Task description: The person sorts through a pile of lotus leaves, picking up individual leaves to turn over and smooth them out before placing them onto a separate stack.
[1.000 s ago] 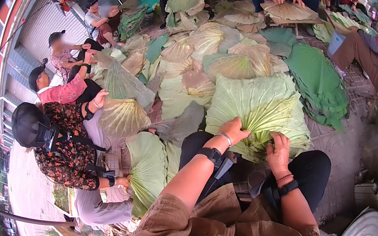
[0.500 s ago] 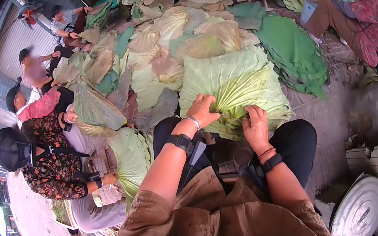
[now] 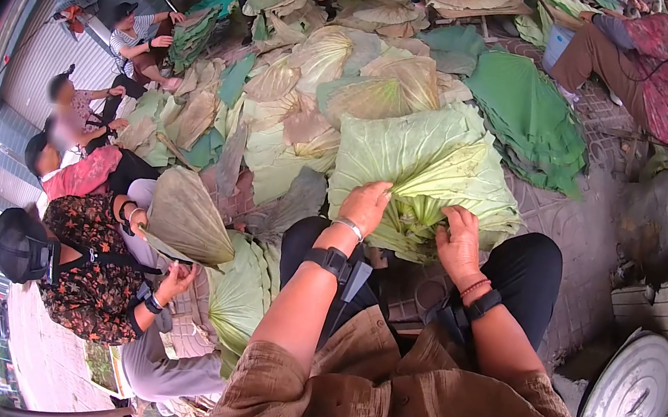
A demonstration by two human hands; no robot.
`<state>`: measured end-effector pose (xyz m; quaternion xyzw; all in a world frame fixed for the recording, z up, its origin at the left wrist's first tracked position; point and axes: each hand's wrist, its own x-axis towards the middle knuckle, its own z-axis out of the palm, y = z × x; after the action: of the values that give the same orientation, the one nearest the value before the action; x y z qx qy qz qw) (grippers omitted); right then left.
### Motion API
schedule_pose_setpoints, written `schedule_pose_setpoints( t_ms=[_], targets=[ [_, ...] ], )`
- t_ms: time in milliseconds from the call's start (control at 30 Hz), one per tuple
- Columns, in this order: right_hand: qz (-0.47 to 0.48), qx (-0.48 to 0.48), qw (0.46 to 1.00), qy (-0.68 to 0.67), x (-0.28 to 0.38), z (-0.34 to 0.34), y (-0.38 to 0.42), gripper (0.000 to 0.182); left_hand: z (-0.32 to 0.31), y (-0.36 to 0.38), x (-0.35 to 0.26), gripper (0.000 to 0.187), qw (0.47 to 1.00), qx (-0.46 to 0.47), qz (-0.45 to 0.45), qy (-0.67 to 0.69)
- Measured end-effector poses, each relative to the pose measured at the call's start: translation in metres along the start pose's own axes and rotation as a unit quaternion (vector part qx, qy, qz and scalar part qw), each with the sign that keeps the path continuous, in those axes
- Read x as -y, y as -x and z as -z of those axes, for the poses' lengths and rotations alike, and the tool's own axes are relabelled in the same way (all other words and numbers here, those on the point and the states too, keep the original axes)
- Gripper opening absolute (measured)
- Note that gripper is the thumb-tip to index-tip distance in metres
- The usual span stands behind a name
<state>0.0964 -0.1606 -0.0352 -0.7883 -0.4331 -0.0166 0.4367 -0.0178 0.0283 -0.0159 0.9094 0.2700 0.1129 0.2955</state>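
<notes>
A thick stack of pale green lotus leaves (image 3: pixel 420 170) lies in front of my knees, its veins running to a gathered, crumpled part at the near edge. My left hand (image 3: pixel 364 207) is closed on the leaves left of that gathered part, fingertips pressed to the upper surface. On the other side, my right hand (image 3: pixel 459 243) grips the near edge, thumb low and fingers bent over the top. The leaf undersides between my hands are hidden.
More dried leaves (image 3: pixel 287 143) cover the ground ahead, with a darker green stack (image 3: pixel 530 118) at right. A neighbour in a flowered shirt (image 3: pixel 93 248) holds a folded leaf (image 3: pixel 190 215) at left. A round metal lid (image 3: pixel 629 399) leans at right. Several other people sit around.
The view has shifted slightly, moving the scene right and down. My hands stay at the gathered part of the leaves. The left neighbour has raised a hand from the lower stack toward a folded leaf.
</notes>
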Motion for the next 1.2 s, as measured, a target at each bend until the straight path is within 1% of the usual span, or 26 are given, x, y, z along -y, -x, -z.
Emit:
schedule_pose_setpoints(
  t_ms=[67,100,167,200,267,300,333,367,400,467,533,567,633,667,733,767,800,867,900,933,1000,1067,1133,1167,1200],
  targets=[
    [0.003,0.004,1.0,0.0,-0.001,0.0,0.001,0.037,0.004,-0.002,-0.001,0.027,0.993,-0.091,0.0,0.069],
    [0.001,0.002,1.0,-0.001,-0.002,-0.001,0.001,0.037,0.006,-0.002,-0.001,0.027,0.993,-0.098,0.001,0.069],
    [-0.005,-0.001,1.0,-0.002,0.001,0.0,0.001,0.036,0.011,-0.007,0.002,0.023,0.975,-0.207,0.025,0.071],
    [0.001,-0.001,1.0,-0.003,0.001,-0.001,0.002,0.036,0.007,-0.012,0.014,0.023,0.974,-0.213,0.025,0.07],
    [-0.003,-0.001,1.0,-0.002,-0.001,-0.001,0.002,0.036,0.006,-0.023,0.036,0.021,0.947,-0.275,0.063,0.152],
    [-0.003,0.003,1.0,-0.004,-0.001,-0.001,0.002,0.037,0.018,-0.025,0.041,0.021,0.933,-0.271,0.098,0.216],
    [0.0,0.005,1.0,-0.003,0.0,-0.001,0.002,0.037,0.03,-0.026,0.046,0.021,0.932,-0.274,0.099,0.217],
    [0.002,0.002,1.0,-0.002,0.0,-0.001,0.002,0.037,0.045,-0.025,0.048,0.02,0.892,-0.287,0.132,0.324],
    [0.003,-0.001,1.0,-0.001,0.0,-0.002,0.001,0.037,0.061,-0.025,0.048,0.019,0.839,-0.296,0.162,0.427],
    [-0.001,0.004,1.0,-0.003,-0.001,-0.002,0.0,0.038,0.094,-0.022,0.051,0.021,0.822,-0.323,0.181,0.432],
    [-0.01,0.01,1.0,-0.005,-0.001,-0.003,0.001,0.038,0.119,-0.019,0.058,0.023,0.785,-0.382,0.15,0.465],
    [-0.007,0.008,1.0,-0.005,-0.001,-0.003,0.0,0.038,0.131,-0.017,0.06,0.023,0.785,-0.381,0.151,0.464],
    [-0.006,0.009,1.0,-0.004,0.0,-0.004,0.0,0.038,0.151,-0.016,0.065,0.024,0.772,-0.425,0.13,0.454],
    [-0.007,0.008,1.0,-0.006,0.002,-0.003,-0.001,0.038,0.157,-0.016,0.07,0.024,0.772,-0.425,0.132,0.454],
    [-0.007,0.009,1.0,-0.006,0.002,-0.003,-0.002,0.038,0.167,-0.017,0.078,0.025,0.786,-0.471,0.08,0.393],
    [-0.008,0.01,1.0,-0.005,0.002,-0.004,-0.002,0.038,0.174,-0.015,0.082,0.024,0.801,-0.461,0.062,0.378],
    [-0.009,0.012,1.0,-0.005,0.002,-0.004,-0.002,0.038,0.18,-0.014,0.086,0.024,0.8,-0.461,0.064,0.379],
    [-0.004,0.012,1.0,0.005,0.002,-0.003,-0.002,0.039,0.194,-0.015,0.093,0.022,0.832,-0.491,0.019,0.259],
    [0.002,0.011,1.0,0.012,0.003,-0.003,-0.002,0.04,0.202,-0.017,0.097,0.02,0.841,-0.526,-0.017,0.124],
    [0.0,0.015,1.0,0.013,0.003,-0.003,-0.003,0.04,0.202,-0.014,0.101,0.02,0.842,-0.525,-0.013,0.124],
    [-0.002,0.017,1.0,0.013,0.003,-0.003,-0.003,0.041,0.216,-0.002,0.074,0.021,0.849,-0.526,-0.035,-0.042],
    [-0.006,0.024,1.0,0.014,0.006,-0.003,-0.002,0.041,0.212,0.01,0.082,0.021,0.86,-0.508,-0.024,-0.055],
    [0.004,0.009,1.0,0.022,0.005,-0.004,-0.004,0.04,0.201,0.018,0.096,0.021,0.886,-0.453,-0.031,-0.091],
    [0.006,0.005,1.0,0.017,0.003,-0.006,-0.004,0.04,0.19,0.023,0.106,0.022,0.892,-0.439,-0.02,-0.102],
    [0.007,0.005,1.0,0.017,0.004,-0.006,-0.005,0.04,0.177,0.029,0.118,0.023,0.909,-0.404,0.011,-0.102]
  ],
)
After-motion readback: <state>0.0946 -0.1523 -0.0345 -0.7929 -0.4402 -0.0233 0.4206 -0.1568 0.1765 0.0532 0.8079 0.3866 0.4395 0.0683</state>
